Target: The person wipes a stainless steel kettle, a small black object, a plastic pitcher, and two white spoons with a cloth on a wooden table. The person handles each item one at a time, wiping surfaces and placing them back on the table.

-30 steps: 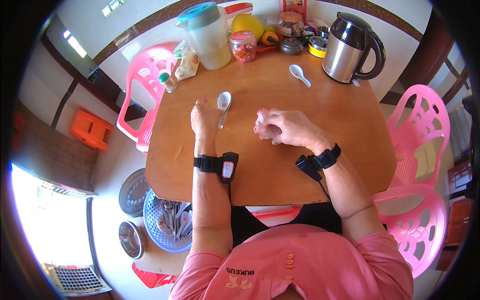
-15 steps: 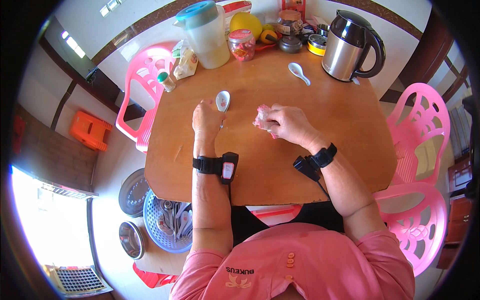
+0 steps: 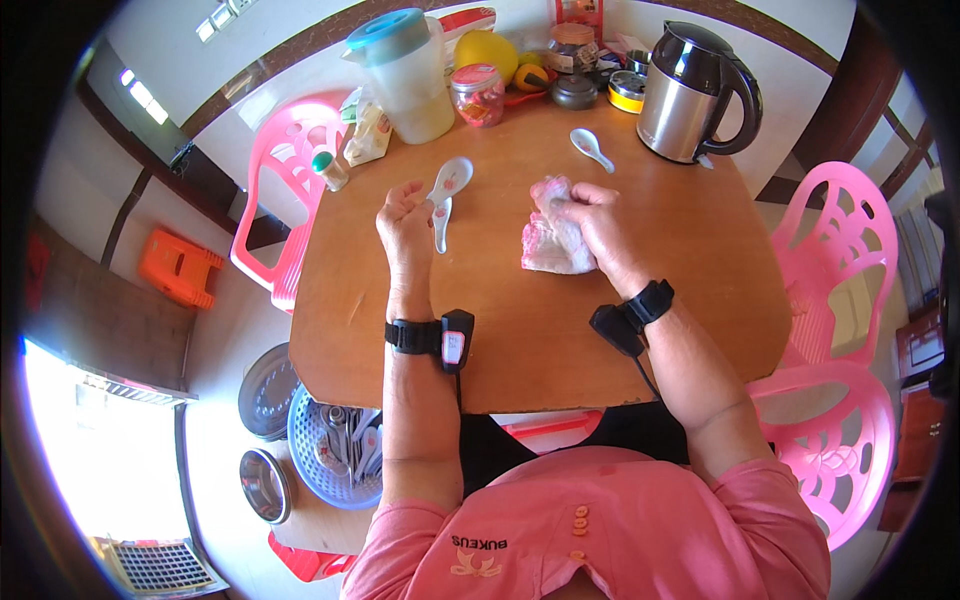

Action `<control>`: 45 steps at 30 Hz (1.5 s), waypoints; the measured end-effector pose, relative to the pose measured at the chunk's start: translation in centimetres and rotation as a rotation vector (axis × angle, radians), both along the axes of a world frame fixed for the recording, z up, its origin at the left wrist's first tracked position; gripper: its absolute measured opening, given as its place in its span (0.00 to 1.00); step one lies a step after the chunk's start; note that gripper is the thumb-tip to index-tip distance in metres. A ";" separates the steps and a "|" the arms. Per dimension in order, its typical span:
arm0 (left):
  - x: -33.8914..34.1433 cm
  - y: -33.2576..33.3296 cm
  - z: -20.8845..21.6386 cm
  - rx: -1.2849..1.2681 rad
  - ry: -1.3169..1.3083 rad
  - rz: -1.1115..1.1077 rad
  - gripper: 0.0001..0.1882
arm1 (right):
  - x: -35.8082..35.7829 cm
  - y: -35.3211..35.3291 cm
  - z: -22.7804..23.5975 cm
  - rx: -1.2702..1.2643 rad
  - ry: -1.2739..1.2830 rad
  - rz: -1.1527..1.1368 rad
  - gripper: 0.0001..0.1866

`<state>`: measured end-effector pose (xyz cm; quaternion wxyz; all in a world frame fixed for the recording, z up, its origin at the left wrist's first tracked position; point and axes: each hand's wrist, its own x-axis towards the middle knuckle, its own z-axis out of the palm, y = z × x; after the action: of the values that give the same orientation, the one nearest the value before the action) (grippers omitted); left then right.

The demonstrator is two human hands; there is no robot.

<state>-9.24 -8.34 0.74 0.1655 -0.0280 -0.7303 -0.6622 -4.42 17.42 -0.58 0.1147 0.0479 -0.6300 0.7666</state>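
Observation:
My left hand (image 3: 405, 222) pinches the handle end of a white soup spoon (image 3: 453, 177) with a small red pattern in its bowl. The spoon is lifted, its bowl pointing away from me. Just below it on the table lies a second white spoon (image 3: 442, 228), partly covered by the first. My right hand (image 3: 606, 228) is closed on a pink and white cloth (image 3: 560, 245), which hangs loosely open below the fingers. A gap of bare tabletop separates cloth and spoons. Farther off, another white spoon (image 3: 591, 147) lies alone.
Along the far edge of the wooden table (image 3: 480, 340) stand a blue-lidded jug (image 3: 405, 85), a jar (image 3: 478, 97), a dark lidded pot (image 3: 574, 92) and a steel kettle (image 3: 684, 95). A green-capped shaker (image 3: 329, 170) is at left. Below, a blue basket (image 3: 312, 462) holds several utensils.
My left hand has raised one spoon, showing the other beneath it. The cloth, crumpled before, now hangs spread out; my right hand has shifted slightly right.

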 end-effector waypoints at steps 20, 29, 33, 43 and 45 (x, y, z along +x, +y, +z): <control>7.2 10.9 -1.1 0.215 0.072 -0.448 0.23 | 0.5 0.3 1.2 0.775 0.252 -0.609 0.14; 7.6 11.1 -0.6 0.261 -0.153 -0.499 0.14 | -0.7 1.9 1.1 0.012 0.240 -0.248 0.10; 7.6 11.1 -0.7 0.189 -0.239 -0.542 0.11 | -0.8 2.0 0.9 0.083 0.311 -0.365 0.10; 6.4 10.7 -2.4 0.261 -0.197 -0.397 0.11 | 0.6 -2.0 0.1 0.128 -0.012 -0.205 0.16; 6.0 10.8 -2.7 0.244 -0.128 -0.390 0.10 | 0.8 -2.1 0.1 0.104 -0.001 -0.156 0.19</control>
<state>-3.27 2.47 -1.98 -0.0099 -0.1065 -0.6347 -0.7653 -3.59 15.33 -0.43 0.1710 0.0043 -0.6707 0.7217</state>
